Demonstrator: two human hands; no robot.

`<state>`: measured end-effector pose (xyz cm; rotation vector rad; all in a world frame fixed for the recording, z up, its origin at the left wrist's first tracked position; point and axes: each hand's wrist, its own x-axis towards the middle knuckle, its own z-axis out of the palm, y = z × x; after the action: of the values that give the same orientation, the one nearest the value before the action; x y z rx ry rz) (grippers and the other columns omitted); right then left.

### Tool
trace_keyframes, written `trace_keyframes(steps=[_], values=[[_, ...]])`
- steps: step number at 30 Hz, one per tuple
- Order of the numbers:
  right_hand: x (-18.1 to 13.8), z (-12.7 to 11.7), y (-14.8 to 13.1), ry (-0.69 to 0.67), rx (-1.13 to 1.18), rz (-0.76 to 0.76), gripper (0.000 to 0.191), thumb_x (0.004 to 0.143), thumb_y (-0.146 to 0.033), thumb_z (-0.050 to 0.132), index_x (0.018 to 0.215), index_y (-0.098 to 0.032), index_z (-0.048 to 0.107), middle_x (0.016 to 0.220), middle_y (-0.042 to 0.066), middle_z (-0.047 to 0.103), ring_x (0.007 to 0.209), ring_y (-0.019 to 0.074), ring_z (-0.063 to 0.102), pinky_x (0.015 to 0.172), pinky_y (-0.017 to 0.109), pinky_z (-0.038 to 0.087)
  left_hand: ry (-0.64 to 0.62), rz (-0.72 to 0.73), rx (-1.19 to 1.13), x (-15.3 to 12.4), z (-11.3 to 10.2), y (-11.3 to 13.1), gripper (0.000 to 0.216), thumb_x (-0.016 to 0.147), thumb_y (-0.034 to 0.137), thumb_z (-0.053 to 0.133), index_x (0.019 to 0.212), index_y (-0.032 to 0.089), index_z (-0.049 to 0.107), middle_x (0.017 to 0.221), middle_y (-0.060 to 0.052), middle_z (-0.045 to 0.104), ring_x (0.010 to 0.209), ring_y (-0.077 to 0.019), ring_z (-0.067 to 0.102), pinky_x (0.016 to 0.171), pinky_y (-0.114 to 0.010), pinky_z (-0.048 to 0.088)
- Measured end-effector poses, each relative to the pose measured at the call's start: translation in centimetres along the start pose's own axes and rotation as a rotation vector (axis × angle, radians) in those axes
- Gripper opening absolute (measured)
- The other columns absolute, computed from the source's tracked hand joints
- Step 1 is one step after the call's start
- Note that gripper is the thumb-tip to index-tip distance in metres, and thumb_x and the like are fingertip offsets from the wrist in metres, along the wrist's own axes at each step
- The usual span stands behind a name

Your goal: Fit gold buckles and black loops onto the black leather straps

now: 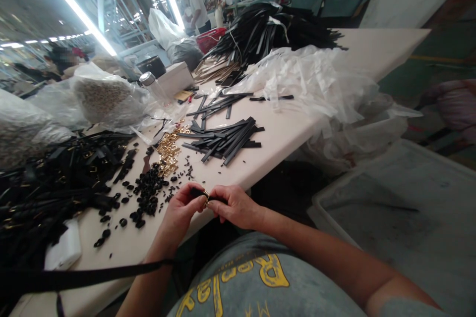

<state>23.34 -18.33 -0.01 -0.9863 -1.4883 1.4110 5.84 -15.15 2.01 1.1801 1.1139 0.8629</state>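
My left hand (182,208) and my right hand (234,205) meet at the near edge of the white table (282,131), fingers pinched together on a black strap with a small gold buckle (206,196). Just beyond them lie a heap of small black loops (147,195), a cluster of gold buckles (169,151) and a loose pile of black straps (223,138). A large heap of finished black straps (48,183) lies to my left.
Clear plastic bags (312,79) spill over the table's right edge. More black straps (267,27) are piled at the far end beside a white box (174,77) and a bottle (150,84). A grey bin (409,198) stands right of me. People work in the background.
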Motion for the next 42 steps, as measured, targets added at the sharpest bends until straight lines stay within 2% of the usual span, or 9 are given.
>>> trace_keyframes(steps=[4, 8, 15, 19, 22, 29, 34, 38, 42], values=[[0.0, 0.1, 0.6, 0.023, -0.009, 0.016, 0.020, 0.090, -0.034, 0.058, 0.084, -0.017, 0.065, 0.063, -0.004, 0.057, 0.045, 0.0054, 0.052, 0.043, 0.016, 0.039, -0.036, -0.026, -0.048, -0.2, 0.4, 0.0, 0.021, 0.065, 0.026, 0.079, 0.077, 0.019, 0.064, 0.064, 0.004, 0.057, 0.054, -0.0080, 0.048, 0.054, -0.020, 0.040], [-0.1, -0.3, 0.4, 0.052, -0.049, 0.025, 0.022, 0.090, -0.036, 0.057, 0.080, -0.016, 0.063, 0.060, -0.005, 0.056, 0.043, 0.0061, 0.050, 0.043, 0.017, 0.038, -0.038, -0.025, -0.114, -0.6, 0.8, -0.1, 0.019, 0.066, 0.027, 0.079, 0.079, 0.019, 0.067, 0.069, 0.002, 0.062, 0.058, -0.0088, 0.051, 0.059, -0.021, 0.043], [-0.1, -0.9, -0.1, 0.091, -0.298, -0.143, 0.015, 0.086, -0.025, 0.059, 0.076, -0.017, 0.066, 0.063, -0.004, 0.059, 0.058, 0.0088, 0.050, 0.055, 0.019, 0.036, -0.031, -0.037, -0.090, -0.5, 0.5, -0.9, 0.017, 0.066, 0.027, 0.080, 0.075, 0.018, 0.069, 0.068, 0.001, 0.063, 0.060, -0.0101, 0.053, 0.060, -0.022, 0.043], [0.0, -1.2, 0.0, 0.042, -0.289, -0.098, 0.011, 0.085, -0.024, 0.060, 0.084, -0.017, 0.068, 0.066, -0.003, 0.062, 0.060, 0.0097, 0.053, 0.058, 0.020, 0.038, 0.032, -0.009, -0.125, -0.4, 0.0, -1.1, 0.015, 0.068, 0.028, 0.078, 0.077, 0.018, 0.071, 0.063, 0.002, 0.061, 0.058, -0.0091, 0.051, 0.059, -0.020, 0.043], [0.1, -1.0, 0.3, 0.051, -0.327, -0.067, 0.011, 0.085, -0.019, 0.057, 0.079, -0.017, 0.066, 0.063, -0.003, 0.062, 0.058, 0.0097, 0.053, 0.057, 0.020, 0.037, 0.077, -0.007, -0.163, -0.3, -0.1, -1.5, 0.016, 0.066, 0.027, 0.080, 0.076, 0.017, 0.072, 0.061, 0.003, 0.061, 0.057, -0.0086, 0.051, 0.059, -0.020, 0.043], [0.3, -0.2, 0.8, 0.086, -0.327, -0.103, 0.014, 0.088, -0.018, 0.054, 0.078, -0.017, 0.064, 0.066, -0.003, 0.062, 0.058, 0.0098, 0.055, 0.059, 0.020, 0.039, 0.083, -0.107, -0.261, -0.4, 0.5, -3.3, 0.020, 0.062, 0.025, 0.083, 0.077, 0.015, 0.072, 0.066, 0.001, 0.065, 0.058, -0.0082, 0.053, 0.057, -0.019, 0.044], [0.3, -0.2, 0.7, 0.079, -0.265, -0.079, 0.016, 0.089, -0.023, 0.054, 0.082, -0.017, 0.067, 0.066, -0.003, 0.063, 0.057, 0.0090, 0.054, 0.059, 0.020, 0.039, 0.103, -0.130, -0.226, -0.7, 0.3, -3.1, 0.024, 0.064, 0.028, 0.082, 0.083, 0.015, 0.074, 0.071, -0.001, 0.068, 0.057, -0.0080, 0.053, 0.056, -0.019, 0.044], [0.4, -0.2, 0.6, 0.124, -0.322, -0.085, 0.013, 0.084, -0.022, 0.058, 0.078, -0.017, 0.067, 0.063, -0.004, 0.059, 0.059, 0.0092, 0.051, 0.057, 0.020, 0.036, 0.130, -0.067, -0.070, -0.7, -0.3, -2.8, 0.026, 0.067, 0.032, 0.080, 0.085, 0.015, 0.073, 0.073, -0.002, 0.070, 0.061, -0.0111, 0.057, 0.058, -0.022, 0.046], [0.6, 0.1, 0.6, 0.180, -0.395, -0.086, 0.013, 0.081, -0.021, 0.060, 0.070, -0.017, 0.064, 0.059, -0.005, 0.054, 0.056, 0.0083, 0.047, 0.055, 0.020, 0.033, 0.196, 0.115, 0.078, -0.7, -0.4, -2.6, 0.021, 0.067, 0.029, 0.081, 0.081, 0.018, 0.071, 0.080, -0.001, 0.069, 0.075, -0.0153, 0.062, 0.072, -0.025, 0.050]])
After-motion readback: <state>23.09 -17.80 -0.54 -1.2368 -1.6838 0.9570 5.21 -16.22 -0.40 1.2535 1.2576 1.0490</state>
